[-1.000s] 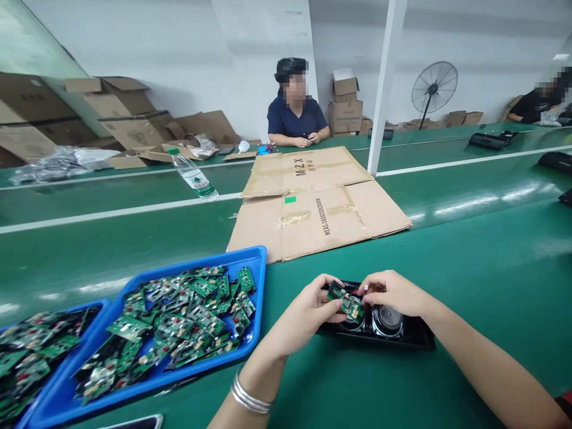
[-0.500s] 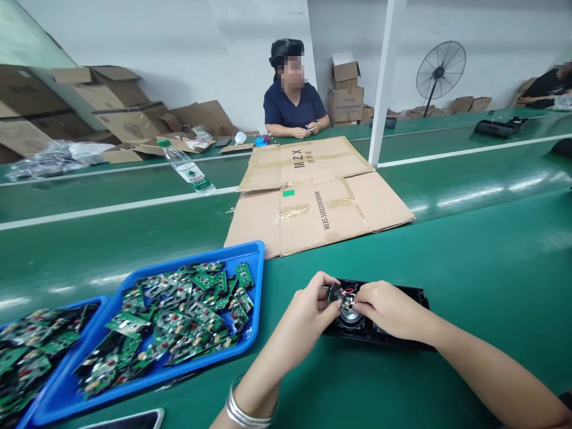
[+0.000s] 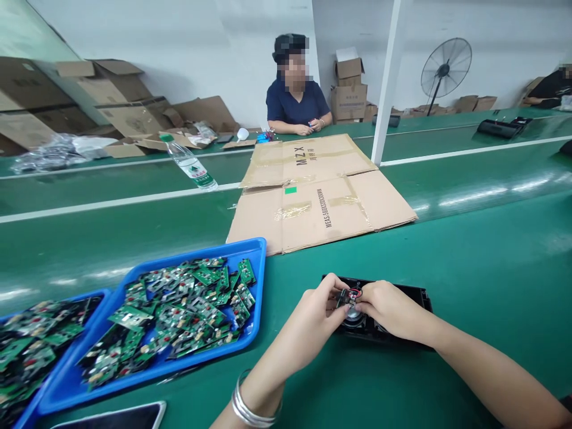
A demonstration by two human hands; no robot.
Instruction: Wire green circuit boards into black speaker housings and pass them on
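Both hands work close together a little below and right of the view's centre, toward five o'clock, above an open black case (image 3: 417,293) that lies on the green bench (image 3: 487,280). The left forearm comes in from seven o'clock, with silver bracelets (image 3: 250,412) at the wrist. The left hand (image 3: 318,311) is bent inward, its back turned to the left and its knuckles raised. Its thumb and forefinger are closed on a small circuit board (image 3: 344,297), which they hold tilted over the case; the other fingers are partly hidden.

The right forearm arrives from four o'clock. The right hand (image 3: 388,311) keeps its back upward, and its fingers point toward nine o'clock, curled down to the board. Its thumb tip is beside the board, but I cannot tell if these fingers are closed on it or only touch it. A red wire (image 3: 356,292) makes a loop between the two hands, at the board's upper side. Under them, one round speaker (image 3: 355,320) shows in the case.

At nine o'clock from the hands stands a blue tray (image 3: 260,292) with many loose boards (image 3: 183,313). At eleven o'clock, a flattened carton (image 3: 344,208) lies well apart from the fingers.
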